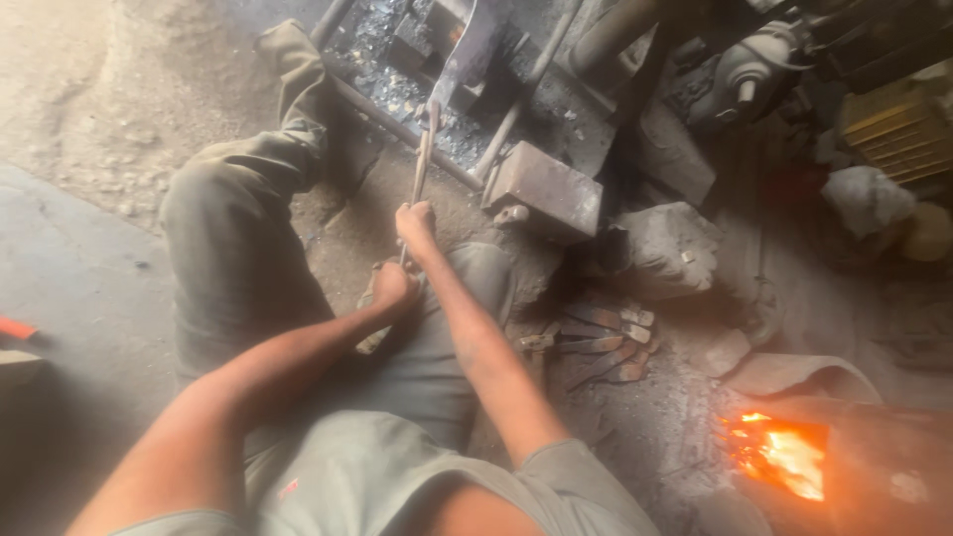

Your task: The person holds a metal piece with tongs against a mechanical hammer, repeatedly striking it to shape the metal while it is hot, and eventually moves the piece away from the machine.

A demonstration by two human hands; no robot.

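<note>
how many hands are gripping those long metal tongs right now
2. The right hand grips higher up the long thin metal tongs; the left hand grips the lower end, near the knee.

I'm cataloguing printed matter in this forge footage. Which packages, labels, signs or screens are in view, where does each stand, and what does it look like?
No screen, sign or readable label shows.
Yellow crate: upper right, boxy, ribbed sides, partly shadowed; the nearest thing to a package.
Small red mark: on the grey trousers at the bottom, too blurred to tell.
Both hands, left hand and right hand, grip bare metal tongs, unlabelled.
</note>
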